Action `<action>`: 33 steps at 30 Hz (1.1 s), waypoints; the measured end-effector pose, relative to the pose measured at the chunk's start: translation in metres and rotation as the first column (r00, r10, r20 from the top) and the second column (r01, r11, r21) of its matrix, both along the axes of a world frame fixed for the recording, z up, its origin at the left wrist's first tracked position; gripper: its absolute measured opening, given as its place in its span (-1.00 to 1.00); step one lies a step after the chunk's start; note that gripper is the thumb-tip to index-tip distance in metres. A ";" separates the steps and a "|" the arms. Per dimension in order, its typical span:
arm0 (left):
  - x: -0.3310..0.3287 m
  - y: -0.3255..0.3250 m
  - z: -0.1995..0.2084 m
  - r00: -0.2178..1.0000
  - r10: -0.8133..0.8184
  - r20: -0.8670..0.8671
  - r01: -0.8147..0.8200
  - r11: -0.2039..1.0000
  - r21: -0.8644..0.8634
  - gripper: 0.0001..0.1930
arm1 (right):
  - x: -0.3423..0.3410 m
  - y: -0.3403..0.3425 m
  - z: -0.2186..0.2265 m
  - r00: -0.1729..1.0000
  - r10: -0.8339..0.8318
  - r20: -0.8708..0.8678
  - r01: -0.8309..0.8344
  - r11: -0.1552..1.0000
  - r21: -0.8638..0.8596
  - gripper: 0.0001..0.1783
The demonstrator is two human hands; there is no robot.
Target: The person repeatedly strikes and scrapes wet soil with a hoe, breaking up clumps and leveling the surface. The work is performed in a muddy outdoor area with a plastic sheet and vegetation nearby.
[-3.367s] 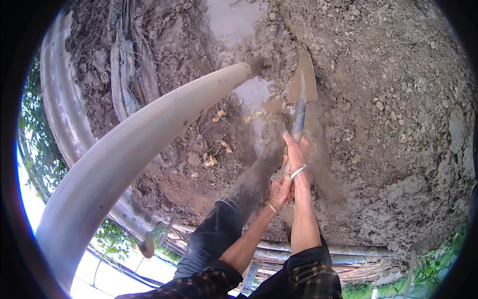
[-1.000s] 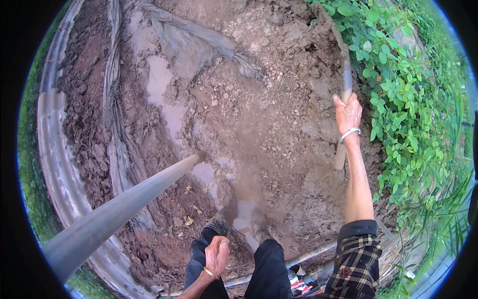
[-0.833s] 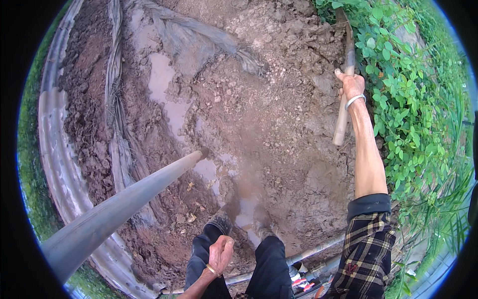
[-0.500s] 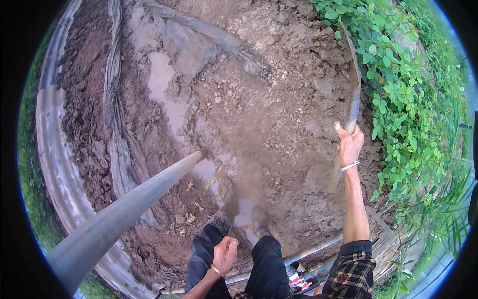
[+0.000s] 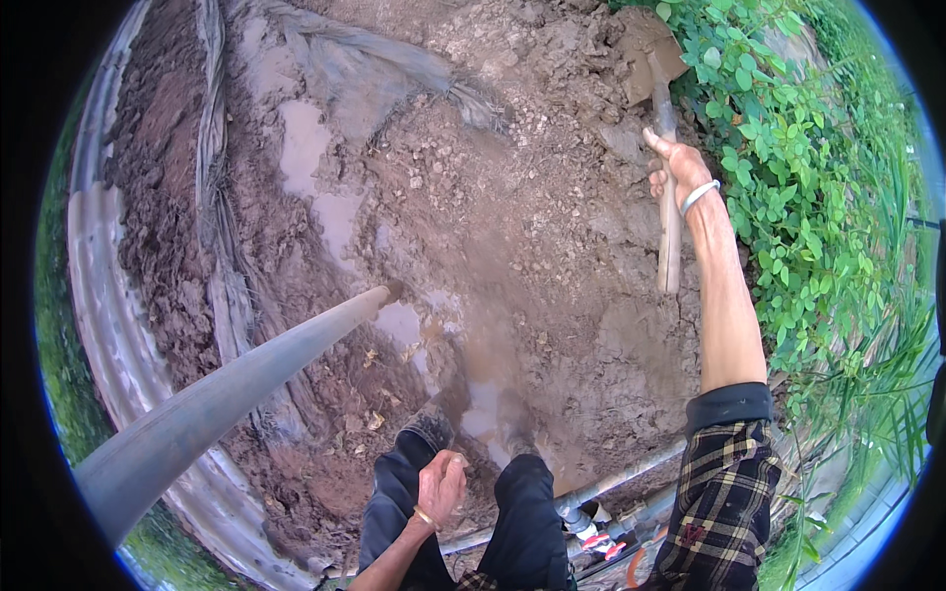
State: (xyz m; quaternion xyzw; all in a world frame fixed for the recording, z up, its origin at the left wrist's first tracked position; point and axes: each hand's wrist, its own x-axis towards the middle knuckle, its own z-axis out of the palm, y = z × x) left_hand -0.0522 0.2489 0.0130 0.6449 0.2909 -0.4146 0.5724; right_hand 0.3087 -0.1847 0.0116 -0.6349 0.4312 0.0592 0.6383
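Note:
My right hand (image 5: 682, 175), a pale bangle on its wrist, is wrapped round the short wooden handle of a spade (image 5: 669, 241). Its thumb lies along the upper side. The mud-coated spade blade (image 5: 654, 61) points away from me at the far right, over or against the wet soil beside green leaves; contact is hard to judge. My left hand (image 5: 442, 487) is curled closed beside my left knee, with a thin band on its wrist and nothing visible in its fingers. Both my feet stand in the mud, boots partly covered by it.
A thick grey pole (image 5: 246, 384) slants in from the lower left. Corrugated sheeting (image 5: 108, 295) borders the left side, near twisted grey cloth (image 5: 215, 177). Puddles (image 5: 340, 222) lie mid-ground. Leafy plants (image 5: 778, 197) line the right. Pipes with a red-handled valve (image 5: 601, 542) sit near my right leg.
My right hand has moved farther forward with the spade. The blade has turned from nearly edge-on to showing its broad face. My left hand stays by the knee.

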 end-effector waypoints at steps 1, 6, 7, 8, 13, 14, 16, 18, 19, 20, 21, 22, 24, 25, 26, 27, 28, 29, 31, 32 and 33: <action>0.000 -0.002 0.001 0.999 0.002 0.033 -0.001 1.000 -0.016 -0.72 | 0.004 0.010 0.003 0.999 -0.012 0.052 0.012 1.000 -0.014 -0.57; -0.004 -0.006 0.004 0.998 0.019 0.059 -0.017 0.999 -0.033 -0.71 | -0.041 0.043 0.000 0.982 -0.053 0.181 0.093 0.971 -0.221 -0.68; -0.005 -0.005 0.005 0.999 0.041 0.023 -0.040 0.998 -0.037 -0.70 | -0.051 0.045 -0.004 0.993 -0.090 0.073 0.107 0.956 -0.273 -0.67; -0.006 -0.004 0.006 0.998 0.034 0.050 -0.033 0.999 -0.038 -0.70 | -0.057 0.044 -0.006 0.992 -0.111 0.057 0.122 0.956 -0.265 -0.65; -0.017 0.004 0.013 0.999 0.014 0.052 -0.016 1.000 0.026 -0.66 | -0.063 0.032 0.000 0.991 -0.092 0.101 0.114 0.963 -0.244 -0.70; -0.021 0.005 0.014 0.998 0.028 0.055 -0.030 0.998 0.047 -0.66 | -0.064 0.030 0.004 0.977 -0.127 0.169 0.168 0.952 -0.256 -0.71; -0.029 0.005 0.014 0.996 0.083 0.039 -0.085 0.995 0.044 -0.69 | -0.082 0.034 0.013 0.958 -0.223 0.181 0.258 0.945 -0.202 -0.72; -0.039 0.004 0.014 0.994 0.098 0.043 -0.100 0.994 0.053 -0.67 | -0.113 0.048 0.016 0.940 -0.172 0.294 0.219 0.967 -0.133 -0.74; -0.045 0.002 0.013 0.995 0.098 0.030 -0.099 0.994 0.039 -0.69 | -0.129 0.055 0.018 0.961 -0.146 0.237 0.184 0.972 -0.148 -0.73; -0.052 0.000 0.013 0.992 0.097 0.076 -0.100 0.994 0.046 -0.70 | -0.143 0.061 0.019 0.970 -0.078 0.228 0.105 0.989 -0.108 -0.71; -0.058 -0.002 0.013 0.990 0.092 0.103 -0.098 0.994 0.049 -0.71 | -0.158 0.070 0.018 0.995 -0.052 0.088 0.060 0.994 -0.092 -0.70; -0.066 -0.005 0.014 0.990 0.081 0.117 -0.089 0.994 0.062 -0.71 | -0.173 0.080 0.017 0.999 0.001 0.040 0.001 0.999 -0.048 -0.69; -0.081 -0.010 0.016 0.983 0.135 0.126 -0.142 0.989 0.051 -0.72 | -0.207 0.108 0.006 0.979 0.030 -0.203 -0.017 0.998 0.062 -0.67; -0.088 -0.013 0.018 0.979 0.159 0.124 -0.166 0.985 0.048 -0.72 | -0.226 0.120 0.000 0.968 0.137 -0.212 -0.105 0.982 0.157 -0.67; -0.094 -0.016 0.019 0.981 0.172 0.093 -0.178 0.982 0.063 -0.72 | -0.247 0.133 -0.008 0.942 0.218 -0.255 -0.158 0.959 0.235 -0.67; -0.102 -0.020 0.021 0.971 0.191 0.144 -0.202 0.977 0.063 -0.72 | -0.266 0.146 -0.019 0.903 0.245 -0.353 -0.131 0.939 0.317 -0.67; -0.108 -0.022 0.023 0.959 0.246 0.142 -0.253 0.967 0.035 -0.72 | -0.282 0.159 -0.032 0.843 0.260 -0.471 -0.081 0.927 0.367 -0.67; -0.115 -0.025 0.025 0.952 0.287 0.111 -0.290 0.957 0.017 -0.71 | -0.301 0.172 -0.045 0.820 0.323 -0.473 -0.100 0.894 0.437 -0.67; -0.127 -0.028 0.027 0.936 0.345 0.065 -0.346 0.938 -0.009 -0.71 | -0.328 0.198 -0.070 0.754 0.405 -0.518 -0.123 0.861 0.494 -0.68; -0.132 -0.028 0.028 0.930 0.365 0.046 -0.364 0.931 -0.015 -0.71 | -0.340 0.209 -0.080 0.714 0.430 -0.553 -0.143 0.862 0.486 -0.68; -0.138 -0.029 0.029 0.926 0.378 0.002 -0.378 0.926 -0.012 -0.71 | -0.349 0.218 -0.088 0.703 0.454 -0.547 -0.169 0.854 0.492 -0.69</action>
